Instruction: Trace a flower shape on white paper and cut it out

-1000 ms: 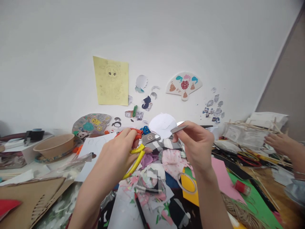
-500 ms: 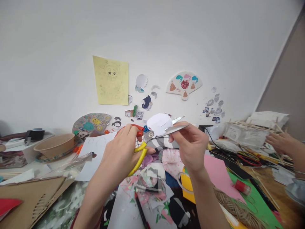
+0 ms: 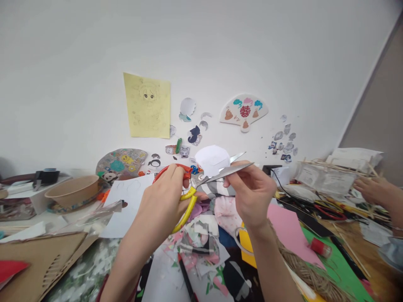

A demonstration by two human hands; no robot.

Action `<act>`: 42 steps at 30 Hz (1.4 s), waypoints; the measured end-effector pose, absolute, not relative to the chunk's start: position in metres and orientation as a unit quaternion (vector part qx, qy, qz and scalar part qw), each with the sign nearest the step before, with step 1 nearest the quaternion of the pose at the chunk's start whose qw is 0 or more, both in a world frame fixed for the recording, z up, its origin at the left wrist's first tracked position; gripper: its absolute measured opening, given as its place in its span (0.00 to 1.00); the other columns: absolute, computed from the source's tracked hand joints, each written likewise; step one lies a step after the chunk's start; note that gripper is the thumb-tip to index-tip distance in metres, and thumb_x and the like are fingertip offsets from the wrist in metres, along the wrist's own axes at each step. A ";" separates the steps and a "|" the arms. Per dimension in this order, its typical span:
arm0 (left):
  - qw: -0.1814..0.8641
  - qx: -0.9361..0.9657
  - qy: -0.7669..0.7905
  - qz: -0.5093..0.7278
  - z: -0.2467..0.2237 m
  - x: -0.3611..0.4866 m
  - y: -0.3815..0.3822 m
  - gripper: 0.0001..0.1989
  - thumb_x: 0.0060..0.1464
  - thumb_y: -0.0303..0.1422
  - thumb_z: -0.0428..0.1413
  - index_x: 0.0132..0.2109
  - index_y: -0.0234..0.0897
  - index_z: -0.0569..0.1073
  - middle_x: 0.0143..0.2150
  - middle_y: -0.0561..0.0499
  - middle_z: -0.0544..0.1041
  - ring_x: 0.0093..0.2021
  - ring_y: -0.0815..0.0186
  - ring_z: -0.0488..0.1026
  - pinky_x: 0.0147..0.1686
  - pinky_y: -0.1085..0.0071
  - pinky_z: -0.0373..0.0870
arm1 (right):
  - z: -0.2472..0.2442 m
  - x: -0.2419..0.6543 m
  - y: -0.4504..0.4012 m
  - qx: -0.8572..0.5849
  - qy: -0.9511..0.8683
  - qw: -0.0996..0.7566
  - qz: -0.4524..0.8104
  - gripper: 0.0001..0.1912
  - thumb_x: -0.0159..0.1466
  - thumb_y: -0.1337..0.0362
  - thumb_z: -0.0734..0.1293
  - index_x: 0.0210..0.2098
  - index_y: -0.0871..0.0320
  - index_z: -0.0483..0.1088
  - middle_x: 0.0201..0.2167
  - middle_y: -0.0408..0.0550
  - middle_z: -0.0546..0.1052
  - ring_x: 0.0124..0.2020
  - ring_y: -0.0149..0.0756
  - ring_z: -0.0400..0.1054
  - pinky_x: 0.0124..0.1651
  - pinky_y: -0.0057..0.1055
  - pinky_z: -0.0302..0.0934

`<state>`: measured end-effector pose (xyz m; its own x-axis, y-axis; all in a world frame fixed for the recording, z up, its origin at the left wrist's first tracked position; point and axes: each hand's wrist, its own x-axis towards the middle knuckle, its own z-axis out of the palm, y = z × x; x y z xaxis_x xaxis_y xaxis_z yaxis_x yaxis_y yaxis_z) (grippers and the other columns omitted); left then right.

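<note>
From the head camera, the left hand (image 3: pixel 160 201) grips orange-and-yellow scissors (image 3: pixel 189 204) by the handles. The right hand (image 3: pixel 252 195), apart from it, pinches a narrow silvery strip (image 3: pixel 236 170) beside a white paper cut-out (image 3: pixel 211 160). The cut-out is held up in the air at the scissors' blades, above striped cloth (image 3: pixel 217 189) and paper scraps (image 3: pixel 198 247) on the table (image 3: pixel 349 230). At far right, another person's hand (image 3: pixel 371 188) is near a bundle of wooden sticks (image 3: pixel 333 165).
</note>
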<state>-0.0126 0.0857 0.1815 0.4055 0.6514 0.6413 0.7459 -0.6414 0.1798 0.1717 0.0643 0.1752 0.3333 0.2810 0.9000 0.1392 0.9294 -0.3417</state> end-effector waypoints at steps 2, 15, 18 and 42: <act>0.066 -0.836 -0.420 -0.346 0.181 -0.012 0.085 0.13 0.64 0.46 0.50 0.39 0.43 0.58 0.41 0.50 0.68 0.36 0.58 0.68 0.29 0.67 0.55 | 0.174 0.169 0.064 -0.187 -0.561 0.806 0.035 0.07 0.60 0.74 0.71 0.32 0.57 0.78 0.26 0.41 0.76 0.21 0.26 0.67 0.25 0.26 0.66; 0.066 -0.839 -0.406 -0.357 0.182 -0.012 0.082 0.13 0.66 0.46 0.45 0.38 0.43 0.57 0.37 0.51 0.67 0.33 0.59 0.67 0.29 0.67 0.56 | 0.170 0.159 0.068 -0.169 -0.525 0.834 0.017 0.09 0.60 0.76 0.71 0.32 0.56 0.79 0.22 0.39 0.74 0.21 0.26 0.68 0.26 0.25 0.64; 0.069 -0.836 -0.419 -0.348 0.182 -0.012 0.082 0.14 0.65 0.47 0.47 0.39 0.43 0.58 0.38 0.50 0.68 0.33 0.59 0.67 0.28 0.68 0.54 | 0.171 0.164 0.068 -0.175 -0.540 0.822 0.036 0.07 0.61 0.74 0.71 0.33 0.55 0.80 0.24 0.39 0.76 0.22 0.27 0.69 0.28 0.26 0.66; 0.038 -0.851 -0.416 -0.319 0.183 -0.016 0.085 0.16 0.63 0.47 0.52 0.37 0.43 0.57 0.37 0.53 0.68 0.32 0.61 0.67 0.28 0.68 0.55 | 0.177 0.198 0.063 -0.194 -0.624 0.734 0.184 0.04 0.59 0.70 0.74 0.32 0.55 0.79 0.29 0.41 0.78 0.23 0.27 0.70 0.27 0.27 0.67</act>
